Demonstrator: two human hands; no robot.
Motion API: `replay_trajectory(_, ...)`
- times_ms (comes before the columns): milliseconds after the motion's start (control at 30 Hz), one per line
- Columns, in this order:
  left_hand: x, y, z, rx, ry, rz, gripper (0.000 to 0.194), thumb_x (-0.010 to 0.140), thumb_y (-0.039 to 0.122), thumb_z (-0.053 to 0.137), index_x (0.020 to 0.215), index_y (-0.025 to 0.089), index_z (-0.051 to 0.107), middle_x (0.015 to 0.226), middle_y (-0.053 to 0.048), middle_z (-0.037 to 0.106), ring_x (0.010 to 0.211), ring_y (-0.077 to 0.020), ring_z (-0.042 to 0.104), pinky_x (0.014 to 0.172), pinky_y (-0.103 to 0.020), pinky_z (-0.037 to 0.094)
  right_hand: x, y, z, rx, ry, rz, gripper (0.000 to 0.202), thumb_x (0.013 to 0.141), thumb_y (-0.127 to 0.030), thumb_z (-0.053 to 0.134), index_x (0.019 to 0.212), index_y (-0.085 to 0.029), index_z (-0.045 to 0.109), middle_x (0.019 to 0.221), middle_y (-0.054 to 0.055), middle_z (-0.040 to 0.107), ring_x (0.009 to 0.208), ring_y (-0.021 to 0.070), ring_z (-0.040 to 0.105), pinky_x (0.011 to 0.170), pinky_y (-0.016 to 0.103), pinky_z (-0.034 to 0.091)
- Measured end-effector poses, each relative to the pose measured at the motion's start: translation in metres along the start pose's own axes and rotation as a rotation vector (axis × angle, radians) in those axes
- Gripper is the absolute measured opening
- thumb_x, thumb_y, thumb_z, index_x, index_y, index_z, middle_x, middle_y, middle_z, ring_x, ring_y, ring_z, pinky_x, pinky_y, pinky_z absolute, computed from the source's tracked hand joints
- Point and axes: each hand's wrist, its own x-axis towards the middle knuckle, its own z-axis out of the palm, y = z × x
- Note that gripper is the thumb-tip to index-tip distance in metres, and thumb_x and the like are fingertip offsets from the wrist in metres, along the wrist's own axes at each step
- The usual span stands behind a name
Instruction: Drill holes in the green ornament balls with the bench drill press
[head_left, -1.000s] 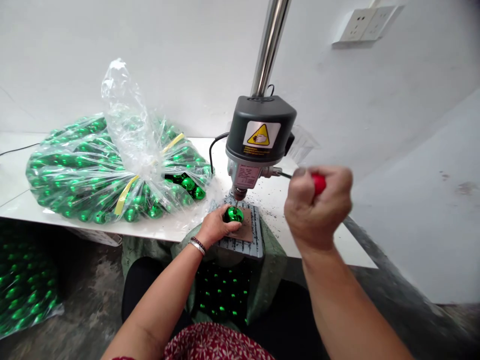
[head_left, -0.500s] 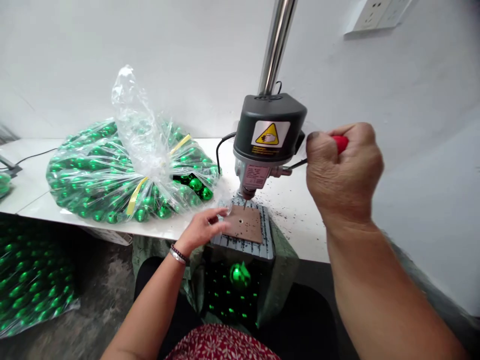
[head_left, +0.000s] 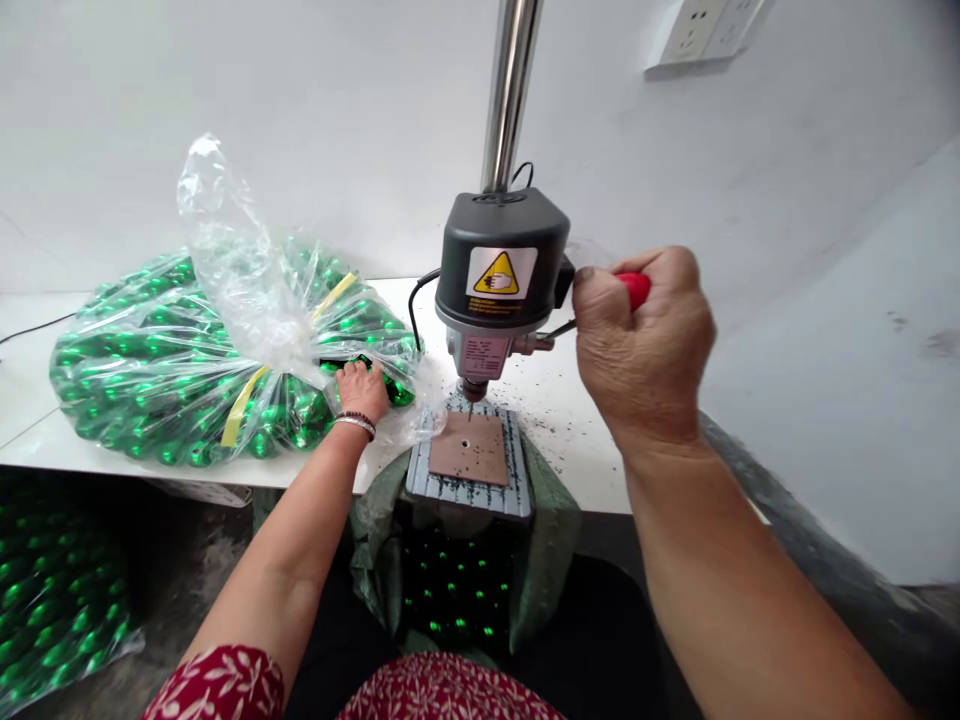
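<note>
My right hand (head_left: 649, 345) is wrapped round the red knob (head_left: 637, 290) of the feed lever on a small drill press (head_left: 502, 260). Under the drill bit, a brown square board (head_left: 466, 448) with a small hole lies on the grooved metal base (head_left: 517, 490). At the left, my left hand (head_left: 364, 390) reaches into a dark opening in a clear plastic bag (head_left: 247, 320) of shiny green balls (head_left: 262, 443). Its fingertips are hidden there, so whether they grip a ball does not show.
Below the base, a green woven sack (head_left: 551, 530) hangs open with green balls inside. Another bag of green balls (head_left: 52, 600) stands on the floor at the left. Dark shavings are strewn over the white table (head_left: 592, 470). A steel column (head_left: 514, 90) rises behind the drill.
My left hand has moved from beside the board up and left into the bag's opening. The green ball seen falling over the sack is out of sight. My right hand keeps its hold.
</note>
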Motion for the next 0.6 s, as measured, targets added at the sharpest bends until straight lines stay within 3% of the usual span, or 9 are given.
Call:
replay_trajectory(200, -0.011, -0.002, 0.011, -0.089, -0.032, 0.056, 0.050, 0.083, 0.022, 0.072, 0.131, 0.008, 0.066, 0.131, -0.025, 0.071, 0.126, -0.0381, 0.065, 0.107, -0.047, 0.047, -0.003, 0.006, -0.001, 0.052, 0.015, -0.032, 0.023, 0.092, -0.044, 0.063, 0.086, -0.026, 0.050, 0.071, -0.005, 0.052, 0.063, 0.0122, 0.049, 0.065, 0.031, 0.041)
replay_trajectory(267, -0.025, -0.007, 0.014, -0.276, 0.026, 0.040, 0.058, 0.082, 0.023, 0.074, 0.138, 0.010, 0.063, 0.138, -0.024, 0.068, 0.126, -0.0370, 0.066, 0.106, -0.046, 0.050, -0.005, 0.008, 0.000, 0.064, 0.018, -0.048, 0.024, 0.092, -0.047, 0.063, 0.086, -0.026, 0.051, 0.072, -0.005, 0.053, 0.064, 0.0124, 0.050, 0.065, 0.031, 0.042)
replay_trajectory(367, -0.055, -0.014, 0.017, -0.743, 0.075, 0.080, 0.063, 0.081, 0.029, 0.076, 0.141, 0.015, 0.062, 0.140, -0.017, 0.070, 0.127, -0.0337, 0.066, 0.109, -0.045, 0.052, -0.006, 0.010, 0.001, 0.067, 0.036, -0.076, 0.025, 0.094, -0.048, 0.060, 0.087, -0.026, 0.052, 0.072, -0.005, 0.052, 0.063, 0.0123, 0.049, 0.064, 0.030, 0.044)
replay_trajectory(467, -0.085, -0.014, 0.018, -1.163, -0.099, 0.160, 0.062, 0.082, 0.042, 0.076, 0.139, 0.019, 0.064, 0.131, -0.009, 0.075, 0.120, -0.0287, 0.068, 0.106, -0.040, 0.054, -0.006, 0.011, 0.004, 0.068, 0.067, -0.094, 0.026, 0.096, -0.049, 0.058, 0.087, -0.025, 0.051, 0.072, -0.005, 0.051, 0.063, 0.0116, 0.048, 0.067, 0.031, 0.048)
replay_trajectory(600, -0.099, 0.002, 0.025, -1.398, -0.334, 0.135, 0.060, 0.077, 0.043, 0.080, 0.129, 0.016, 0.066, 0.106, -0.005, 0.077, 0.093, -0.0210, 0.070, 0.084, -0.032, 0.056, -0.005, 0.014, 0.003, 0.050, 0.052, -0.099, 0.026, 0.096, -0.048, 0.059, 0.088, -0.024, 0.052, 0.074, -0.005, 0.053, 0.064, 0.0113, 0.050, 0.072, 0.034, 0.053)
